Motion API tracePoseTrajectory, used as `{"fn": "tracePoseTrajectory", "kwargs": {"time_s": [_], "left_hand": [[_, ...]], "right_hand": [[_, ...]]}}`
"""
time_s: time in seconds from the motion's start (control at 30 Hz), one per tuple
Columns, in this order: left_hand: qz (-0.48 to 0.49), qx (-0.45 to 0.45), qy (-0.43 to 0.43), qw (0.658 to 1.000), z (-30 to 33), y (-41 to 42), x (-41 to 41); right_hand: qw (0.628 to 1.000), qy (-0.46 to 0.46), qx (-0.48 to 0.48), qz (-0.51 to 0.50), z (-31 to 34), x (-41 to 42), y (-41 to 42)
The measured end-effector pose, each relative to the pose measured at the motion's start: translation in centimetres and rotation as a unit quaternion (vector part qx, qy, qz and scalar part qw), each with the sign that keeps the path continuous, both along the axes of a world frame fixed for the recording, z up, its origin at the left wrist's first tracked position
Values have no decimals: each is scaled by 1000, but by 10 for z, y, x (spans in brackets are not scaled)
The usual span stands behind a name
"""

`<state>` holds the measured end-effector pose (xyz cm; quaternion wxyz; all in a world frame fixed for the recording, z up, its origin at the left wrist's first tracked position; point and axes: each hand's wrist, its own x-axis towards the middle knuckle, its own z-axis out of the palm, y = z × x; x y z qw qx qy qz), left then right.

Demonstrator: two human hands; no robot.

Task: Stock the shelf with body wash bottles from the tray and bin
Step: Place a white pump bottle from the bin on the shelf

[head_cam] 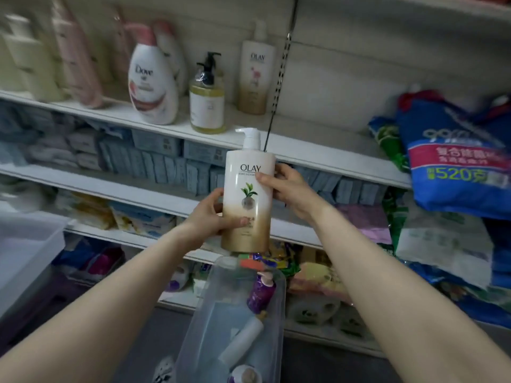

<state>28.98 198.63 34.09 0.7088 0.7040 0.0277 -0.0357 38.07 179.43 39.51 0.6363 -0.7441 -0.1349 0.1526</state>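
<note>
I hold a white and gold Olay pump bottle (248, 194) upright in front of the shelves. My left hand (210, 217) grips its lower left side, thumb across the gold part. My right hand (287, 189) grips its upper right side, thumb on the label. Above it, the top shelf (304, 150) carries a second Olay bottle (255, 76), an amber pump bottle (206, 106), a Dove bottle (152, 84) and several blurred pale bottles to the left. Below my hands a clear plastic bin (279, 313) holds a purple bottle (261, 294) and a white bottle (243, 341) lying down.
Large blue detergent bags (453, 161) pile up on the right of the shelving. Grey-blue boxes (166, 161) fill the second shelf, and soap packs sit on lower shelves. A pale plastic container (25, 252) stands at the left edge. A metal upright strip (282, 78) divides the shelf bays.
</note>
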Motion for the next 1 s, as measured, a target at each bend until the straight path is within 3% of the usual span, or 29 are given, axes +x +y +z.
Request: {"fn": "tracePoseTrajectory", "kwargs": {"time_s": [0.2,0.5,1.0], "left_hand": [[14,15,-79,997,62,10,51],[-22,3,-161,987,127,20,133],[-35,17,-177,983,114,30,205]], "right_hand": [[997,-69,-16,14,62,33,6],[988,-144,-11,-58,130,88,23],[983,-138,26,-118,110,136,42]]}}
